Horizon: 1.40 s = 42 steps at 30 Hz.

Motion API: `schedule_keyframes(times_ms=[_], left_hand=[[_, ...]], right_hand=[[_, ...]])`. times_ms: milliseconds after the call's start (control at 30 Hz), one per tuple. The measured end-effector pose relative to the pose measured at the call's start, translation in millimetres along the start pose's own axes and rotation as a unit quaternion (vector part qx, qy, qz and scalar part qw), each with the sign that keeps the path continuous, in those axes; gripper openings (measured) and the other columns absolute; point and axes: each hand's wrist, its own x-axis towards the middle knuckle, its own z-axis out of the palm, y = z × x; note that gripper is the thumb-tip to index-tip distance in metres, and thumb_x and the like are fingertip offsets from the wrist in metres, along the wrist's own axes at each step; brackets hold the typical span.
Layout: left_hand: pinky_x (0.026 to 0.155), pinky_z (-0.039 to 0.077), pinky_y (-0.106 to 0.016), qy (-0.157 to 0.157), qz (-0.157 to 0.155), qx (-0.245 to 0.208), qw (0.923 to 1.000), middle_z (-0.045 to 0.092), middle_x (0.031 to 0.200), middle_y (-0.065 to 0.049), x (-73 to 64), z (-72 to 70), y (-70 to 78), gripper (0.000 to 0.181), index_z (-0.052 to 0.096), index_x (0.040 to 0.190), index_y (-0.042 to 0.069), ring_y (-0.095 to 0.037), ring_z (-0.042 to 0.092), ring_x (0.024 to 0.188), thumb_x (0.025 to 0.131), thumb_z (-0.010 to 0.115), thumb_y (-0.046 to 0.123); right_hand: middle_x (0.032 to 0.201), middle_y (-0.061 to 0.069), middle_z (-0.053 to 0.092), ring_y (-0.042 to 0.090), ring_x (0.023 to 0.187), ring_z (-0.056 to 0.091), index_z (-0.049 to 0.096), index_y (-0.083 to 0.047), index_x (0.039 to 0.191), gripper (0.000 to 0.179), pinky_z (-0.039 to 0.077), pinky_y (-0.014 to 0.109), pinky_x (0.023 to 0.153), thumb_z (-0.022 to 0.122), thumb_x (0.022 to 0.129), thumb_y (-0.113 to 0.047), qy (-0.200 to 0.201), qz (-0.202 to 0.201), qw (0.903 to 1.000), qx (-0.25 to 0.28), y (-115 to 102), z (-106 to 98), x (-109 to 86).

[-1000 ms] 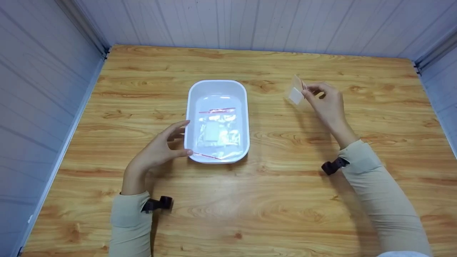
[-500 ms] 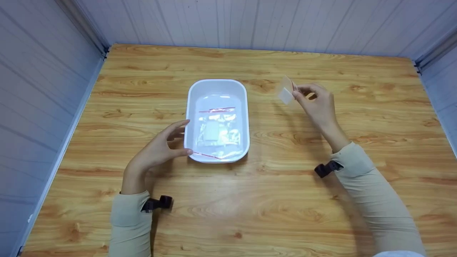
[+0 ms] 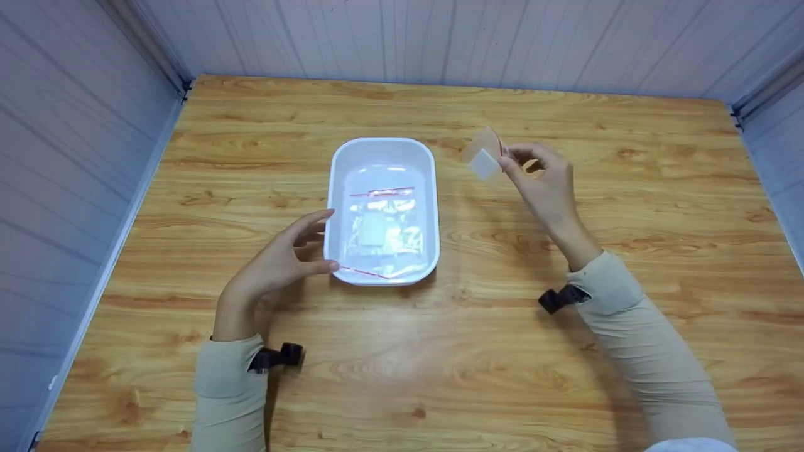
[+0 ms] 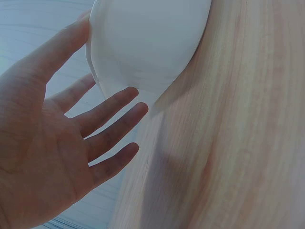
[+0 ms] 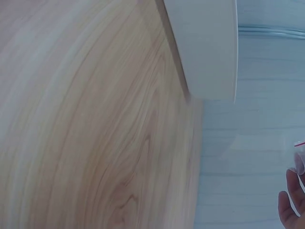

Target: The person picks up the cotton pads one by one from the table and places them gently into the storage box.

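Observation:
A white rectangular tray (image 3: 433, 207) stands on the table. Inside it lie clear zip bags (image 3: 402, 242) with red strips, one with a white square in it. My left hand (image 3: 273, 267) is at the tray's left side, thumb and fingertips against the rim. In the left wrist view the fingers of that hand (image 4: 52, 138) are spread and fairly straight beside the tray (image 4: 147, 38). Up right of the tray, my right hand (image 3: 549, 185) pinches a clear zip bag (image 3: 483, 162) holding a white square, above the table. Only fingers of the right hand (image 5: 293, 205) show in the right wrist view.
The wood-grain table (image 3: 402, 376) is bounded by a pale panelled wall (image 3: 440, 44) at the back, with further walls at left and right. A dark wrist camera (image 3: 292, 355) is worn on each sleeve.
My right hand has moved left toward the tray with the pinched zip bag. The left hand and the tray have stayed in place.

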Motion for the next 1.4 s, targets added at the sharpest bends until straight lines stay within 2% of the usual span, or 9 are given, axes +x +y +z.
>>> schedule_keyframes(times_ms=[333,500,633,1033,1400], left_hand=[[0.112,0.029,-0.055,-0.002,0.021,-0.008,0.9998,0.048,0.144,-0.012,-1.0,-1.2,-0.9,0.086,0.036,0.154,0.023,-0.032,0.042,0.133,0.082,0.083,0.020],[0.112,0.028,-0.055,-0.004,0.016,-0.009,0.9998,0.048,0.143,-0.012,-0.6,-1.3,-1.1,0.087,0.035,0.154,0.023,-0.033,0.041,0.134,0.082,0.084,0.021],[0.113,0.027,-0.057,-0.003,0.010,-0.004,0.9999,0.047,0.144,-0.013,-0.3,-1.0,-0.5,0.087,0.035,0.154,0.022,-0.034,0.041,0.135,0.082,0.084,0.021],[0.114,0.024,-0.058,-0.001,0.002,0.003,1.0000,0.047,0.146,-0.012,0.2,-0.5,1.1,0.088,0.034,0.154,0.023,-0.034,0.040,0.135,0.081,0.084,0.022],[0.113,0.028,-0.054,-0.006,0.015,0.000,0.9999,0.045,0.146,-0.013,-0.5,-0.9,0.0,0.087,0.034,0.154,0.021,-0.034,0.040,0.136,0.083,0.083,0.023]], right_hand=[[0.093,0.010,0.072,0.006,0.081,0.059,0.074,0.002,0.101,0.016,0.044,0.031,0.074,0.075,0.088,-0.008,0.016,0.002,0.9993,0.034,-20,11,1.1],[0.092,0.008,0.072,0.007,0.082,0.060,0.073,0.002,0.101,0.016,0.045,0.029,0.074,0.075,0.089,-0.008,0.020,-0.004,0.9986,0.049,-29,16,2.1],[0.091,0.005,0.072,0.009,0.082,0.061,0.073,0.002,0.100,0.017,0.045,0.026,0.074,0.075,0.089,-0.010,0.016,-0.014,0.9977,0.065,-36,20,2.3],[0.092,0.003,0.073,0.014,0.084,0.063,0.072,0.002,0.101,0.019,0.046,0.028,0.075,0.074,0.091,-0.014,-0.008,-0.038,0.9947,0.095,-50,32,3.3],[0.089,0.002,0.072,0.014,0.083,0.062,0.073,0.000,0.100,0.017,0.046,0.030,0.075,0.075,0.090,-0.013,-0.019,-0.023,0.9938,0.107,-59,46,3.3]])
